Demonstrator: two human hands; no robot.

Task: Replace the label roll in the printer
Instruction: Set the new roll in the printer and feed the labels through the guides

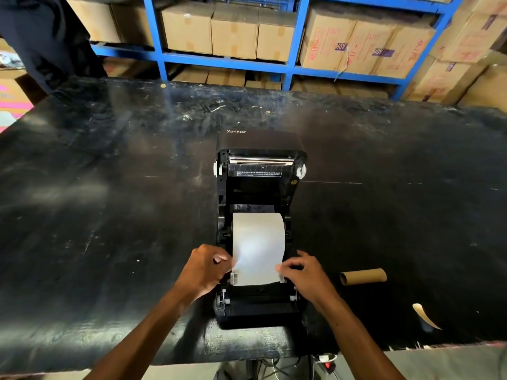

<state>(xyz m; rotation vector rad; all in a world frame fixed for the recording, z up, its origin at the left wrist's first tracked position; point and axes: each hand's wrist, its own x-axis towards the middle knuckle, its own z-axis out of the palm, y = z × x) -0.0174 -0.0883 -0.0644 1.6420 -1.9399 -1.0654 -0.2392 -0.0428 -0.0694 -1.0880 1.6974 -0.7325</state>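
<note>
A black label printer [259, 308] sits on the black table with its lid [260, 160] swung open toward the back. A white label roll [258, 237] lies in its bay, and its paper runs forward toward the front guides. My left hand [204, 270] pinches the paper's left edge. At the paper's right edge my right hand [304, 272] holds it with the fingertips. An empty brown cardboard core [363, 276] lies on the table to the right of the printer.
The black table [109, 215] is scuffed and dusty. A torn scrap of backing paper [425, 315] lies at the front right. Blue shelving [227, 61] with cardboard boxes stands behind the table. A person in dark clothes [46, 37] stands at the far left. Cables [323, 363] hang below the front edge.
</note>
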